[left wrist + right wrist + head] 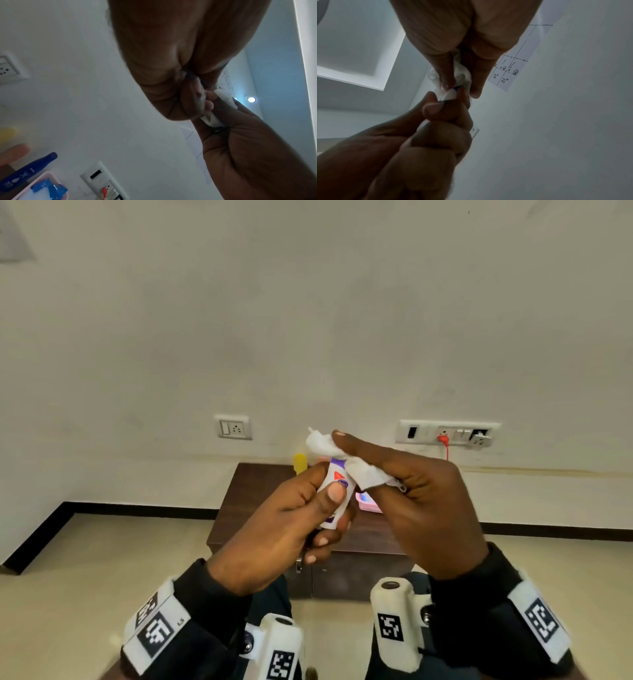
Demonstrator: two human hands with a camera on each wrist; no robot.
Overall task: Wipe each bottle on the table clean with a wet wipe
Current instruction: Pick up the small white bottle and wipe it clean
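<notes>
Bottle and wipe, held in the air near the table.
Head view: left hand [274, 529] grips white bottle [337, 491]; right hand [421, 501] wraps wet wipe [337, 455] round its top. Left wrist view: blue bottle [29, 171], pink tray [51, 175] at lower left. Right wrist view: both hands clasp bottle and wipe.

Left hand [180, 60] fills upper centre, fingers curled; right hand [254, 148] at lower right, a white wet wipe [212, 120] pinched where they meet. Lower left — blue bottle [30, 171], pink tray [49, 174], yellow bottle [6, 134], blurred. Wall sockets [101, 180] bottom centre.
</notes>
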